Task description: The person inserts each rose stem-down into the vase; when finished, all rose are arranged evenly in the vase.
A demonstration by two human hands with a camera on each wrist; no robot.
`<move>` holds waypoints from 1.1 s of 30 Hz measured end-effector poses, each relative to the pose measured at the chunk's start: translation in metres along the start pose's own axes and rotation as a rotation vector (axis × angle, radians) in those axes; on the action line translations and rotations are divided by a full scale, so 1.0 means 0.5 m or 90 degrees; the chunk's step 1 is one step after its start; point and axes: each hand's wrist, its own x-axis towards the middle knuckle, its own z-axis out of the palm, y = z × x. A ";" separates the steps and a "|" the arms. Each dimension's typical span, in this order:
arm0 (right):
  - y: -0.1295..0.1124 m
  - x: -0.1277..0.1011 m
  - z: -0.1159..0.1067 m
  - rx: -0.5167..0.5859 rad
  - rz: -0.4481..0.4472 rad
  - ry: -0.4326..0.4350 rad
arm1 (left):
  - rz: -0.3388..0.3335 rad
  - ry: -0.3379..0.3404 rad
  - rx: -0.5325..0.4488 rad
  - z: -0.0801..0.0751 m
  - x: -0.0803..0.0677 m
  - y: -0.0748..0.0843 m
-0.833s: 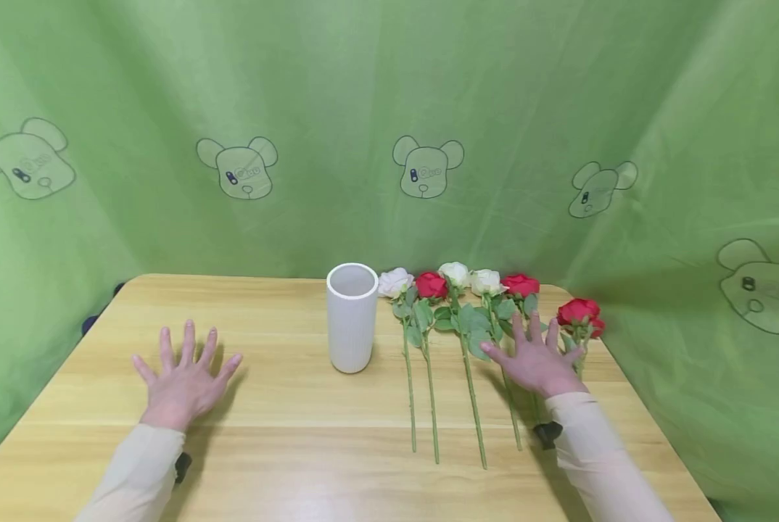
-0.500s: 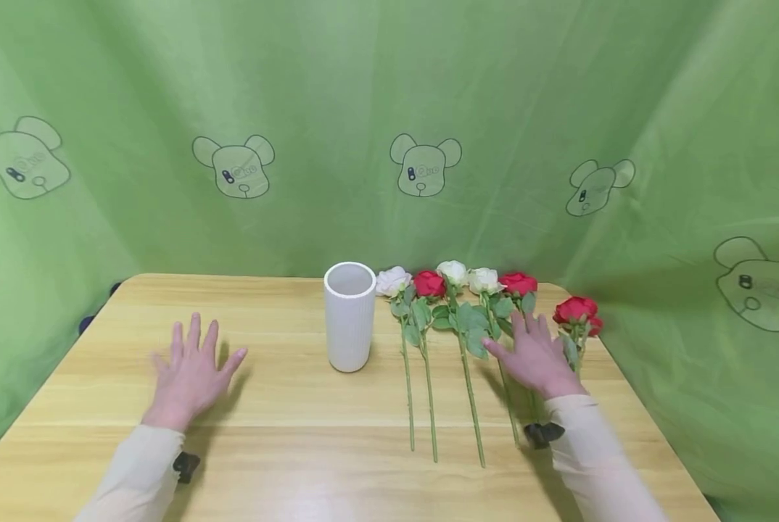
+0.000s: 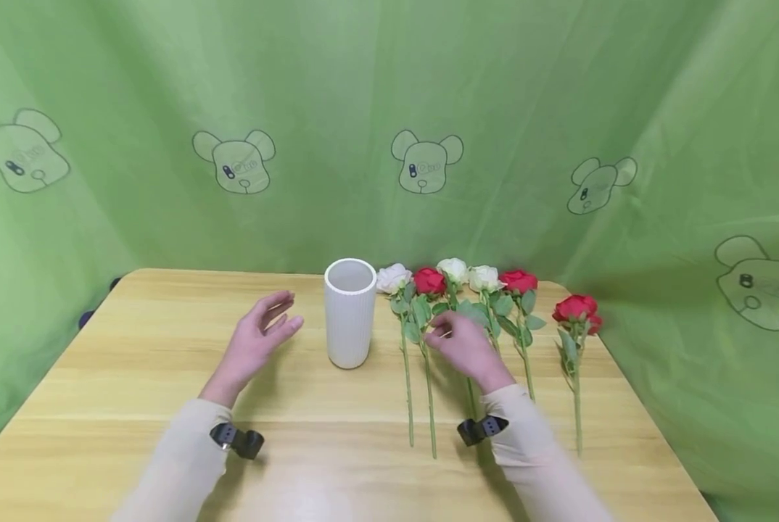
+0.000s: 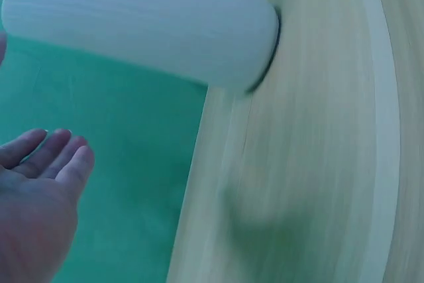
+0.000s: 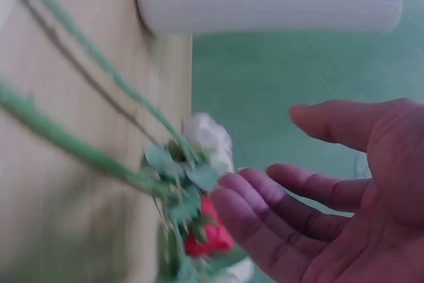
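From the head view, both hands have left the flat, spread pose they had on the desk [image 3: 135, 348] a moment ago. The left hand [image 3: 255, 344] has risen and swung inward, and now hangs edge-on just left of the white ribbed vase [image 3: 349, 313], its grip released, fingers straight, touching nothing. The right hand [image 3: 463, 345] has slid left from the outer stems and now sits over the middle of the row of roses, near the second red rose [image 3: 429, 281] and the white rose [image 3: 454, 270] beside it; its fingers are loosely bent and whether they touch a stem cannot be told here. The far red rose [image 3: 576, 308], earlier half covered by that hand, lies fully in sight.

The left wrist view shows the left palm [image 4: 33, 217] bare and relaxed, with the vase [image 4: 142, 21] near but apart from the fingertips.

The right wrist view, blurred, shows the right hand [image 5: 331, 197] released, its fingers [image 5: 265, 230] just beside a red bloom [image 5: 209, 233] and leaves, gripping nothing.
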 end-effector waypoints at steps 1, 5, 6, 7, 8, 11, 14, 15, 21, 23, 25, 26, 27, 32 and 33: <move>-0.004 0.005 0.010 0.004 0.008 -0.008 | 0.004 -0.005 -0.016 0.008 0.003 -0.001; -0.015 0.027 0.049 0.026 0.048 -0.043 | 0.020 -0.018 -0.037 0.035 0.016 -0.012; -0.016 0.032 0.057 0.027 0.057 -0.046 | 0.022 -0.022 -0.036 0.042 0.019 -0.014; -0.017 0.036 0.065 0.026 0.067 -0.049 | 0.021 -0.025 -0.031 0.048 0.022 -0.017; -0.018 0.039 0.072 0.025 0.081 -0.051 | 0.019 -0.030 -0.026 0.055 0.024 -0.020; -0.020 0.043 0.088 0.006 0.115 -0.049 | 0.010 -0.041 -0.026 0.074 0.028 -0.025; -0.022 0.044 0.098 -0.003 0.142 -0.051 | 0.005 -0.035 -0.035 0.089 0.030 -0.028; -0.022 0.044 0.101 -0.009 0.149 -0.053 | 0.002 -0.033 -0.037 0.093 0.030 -0.028; -0.020 0.045 0.114 -0.054 0.174 -0.049 | -0.007 -0.028 -0.039 0.119 0.039 -0.033; -0.019 0.048 0.116 -0.071 0.166 -0.051 | -0.012 -0.027 -0.039 0.126 0.042 -0.034; -0.016 0.052 0.118 -0.088 0.158 -0.061 | -0.023 -0.026 -0.036 0.130 0.041 -0.033; -0.015 0.054 0.119 -0.094 0.153 -0.066 | -0.029 -0.025 -0.032 0.131 0.040 -0.032; -0.014 0.055 0.120 -0.098 0.147 -0.072 | -0.035 -0.025 -0.028 0.131 0.039 -0.028; -0.006 0.059 0.124 -0.083 0.150 -0.085 | -0.041 -0.029 -0.014 0.132 0.026 0.012; -0.005 0.059 0.124 -0.078 0.151 -0.085 | -0.038 -0.031 -0.015 0.133 0.024 0.018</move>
